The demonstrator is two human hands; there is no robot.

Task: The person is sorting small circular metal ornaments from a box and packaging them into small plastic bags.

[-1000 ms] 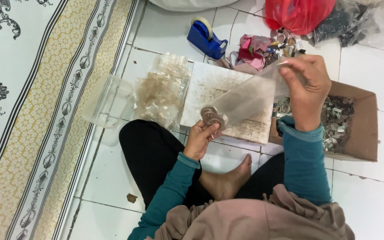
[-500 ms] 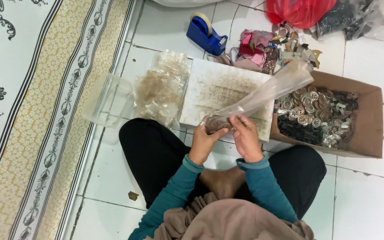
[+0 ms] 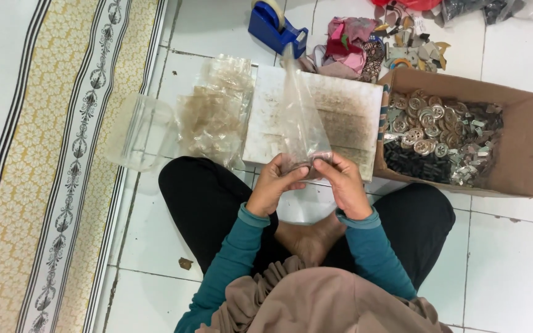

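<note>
I sit cross-legged on a white tiled floor. Both hands grip the bottom of a narrow clear plastic bag (image 3: 300, 117) that stands upright above them. My left hand (image 3: 274, 184) pinches its lower left corner. My right hand (image 3: 344, 184) pinches the lower right corner. Small metal pieces sit in the bag's bottom between my fingers. Behind the bag lies a stained white board (image 3: 347, 117).
To the right stands a cardboard box (image 3: 519, 148) holding several metal buttons and dark parts. A pile of clear plastic bags (image 3: 214, 114) and a clear container (image 3: 140, 132) lie to the left. A blue tape dispenser (image 3: 272, 24) and fabric scraps (image 3: 353, 37) sit farther back. A patterned mat (image 3: 44, 154) borders the left.
My right hand came down from the bag's top to its bottom beside my left hand. The bag swung from slanting right to standing upright.
</note>
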